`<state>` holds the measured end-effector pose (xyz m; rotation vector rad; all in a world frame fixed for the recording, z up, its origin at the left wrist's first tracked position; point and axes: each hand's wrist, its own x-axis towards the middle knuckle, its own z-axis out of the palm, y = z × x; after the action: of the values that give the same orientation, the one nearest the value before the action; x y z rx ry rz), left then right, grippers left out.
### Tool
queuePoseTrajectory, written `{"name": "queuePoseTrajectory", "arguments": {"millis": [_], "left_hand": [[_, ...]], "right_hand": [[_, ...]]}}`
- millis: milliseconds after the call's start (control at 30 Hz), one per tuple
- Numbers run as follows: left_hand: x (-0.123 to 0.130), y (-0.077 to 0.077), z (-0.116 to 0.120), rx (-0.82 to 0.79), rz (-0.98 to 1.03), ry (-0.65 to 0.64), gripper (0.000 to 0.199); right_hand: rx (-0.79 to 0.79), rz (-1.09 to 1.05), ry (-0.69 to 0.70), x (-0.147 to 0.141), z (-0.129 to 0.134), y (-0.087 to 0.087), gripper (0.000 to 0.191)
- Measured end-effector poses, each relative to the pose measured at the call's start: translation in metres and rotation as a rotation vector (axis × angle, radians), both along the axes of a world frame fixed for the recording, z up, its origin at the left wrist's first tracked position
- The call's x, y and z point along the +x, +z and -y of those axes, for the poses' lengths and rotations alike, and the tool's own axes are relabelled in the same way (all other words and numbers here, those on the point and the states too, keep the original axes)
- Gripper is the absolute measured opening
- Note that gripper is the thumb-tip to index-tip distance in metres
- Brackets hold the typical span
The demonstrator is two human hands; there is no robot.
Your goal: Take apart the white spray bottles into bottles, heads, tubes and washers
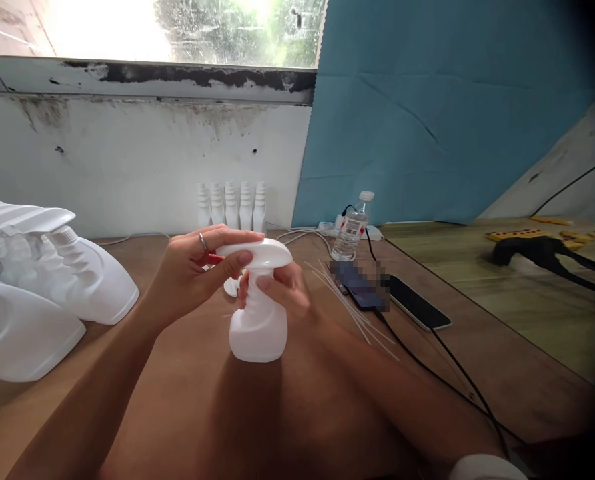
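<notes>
A white spray bottle stands upright before me, just over the brown tabletop or on it; I cannot tell which. My left hand, a ring on one finger, is closed on its white spray head, with fingers along the top and thumb on the near side. Around the bottle's neck, my right hand is wrapped from the right, its thumb in front. Behind the bottle lies a small white part, partly hidden by the hands.
Large white bottles are heaped at the left. Several slim white bottles line the wall. To the right are a clear water bottle, thin white tubes, a phone with cables, and a blurred dark device.
</notes>
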<state>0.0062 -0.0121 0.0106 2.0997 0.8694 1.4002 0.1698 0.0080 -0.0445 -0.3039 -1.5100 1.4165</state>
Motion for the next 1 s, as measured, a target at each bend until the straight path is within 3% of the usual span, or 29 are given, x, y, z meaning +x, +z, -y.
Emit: {"name": "queuePoseTrajectory", "arguments": {"millis": [67, 200, 333, 467, 567, 700, 867, 1000], "left_hand": [[-0.0005, -0.0001, -0.0006, -0.001, -0.002, -0.009, 0.023], [-0.0004, -0.0001, -0.0004, -0.008, -0.001, 0.0, 0.023], [0.0007, 0.0, 0.0012, -0.012, -0.003, 0.013, 0.022], [0.0004, 0.0001, 0.002, -0.022, 0.009, 0.005, 0.023], [0.0002, -0.0002, 0.0023, -0.011, 0.0, 0.01, 0.023], [0.0009, -0.0004, 0.003, 0.01, -0.03, 0.058, 0.023], [0.0009, -0.0005, 0.0034, 0.057, -0.045, 0.038, 0.022], [-0.0002, -0.0011, 0.003, 0.069, -0.058, 0.049, 0.022]], "right_hand": [[-0.008, 0.031, -0.031, 0.0005, -0.0003, -0.0015, 0.029], [-0.004, -0.047, 0.072, 0.0021, -0.0011, -0.0044, 0.03], [0.012, -0.007, 0.027, 0.0035, -0.0015, -0.0047, 0.03], [-0.018, -0.096, 0.117, 0.0042, -0.0011, -0.0044, 0.031], [-0.026, -0.05, 0.067, 0.0049, -0.0011, -0.0054, 0.032], [-0.03, -0.109, 0.128, 0.0058, -0.0019, -0.0085, 0.032], [-0.017, -0.045, 0.041, 0.0056, -0.0017, -0.0068, 0.036], [-0.074, -0.074, 0.142, 0.0066, -0.0034, -0.0083, 0.038]]}}
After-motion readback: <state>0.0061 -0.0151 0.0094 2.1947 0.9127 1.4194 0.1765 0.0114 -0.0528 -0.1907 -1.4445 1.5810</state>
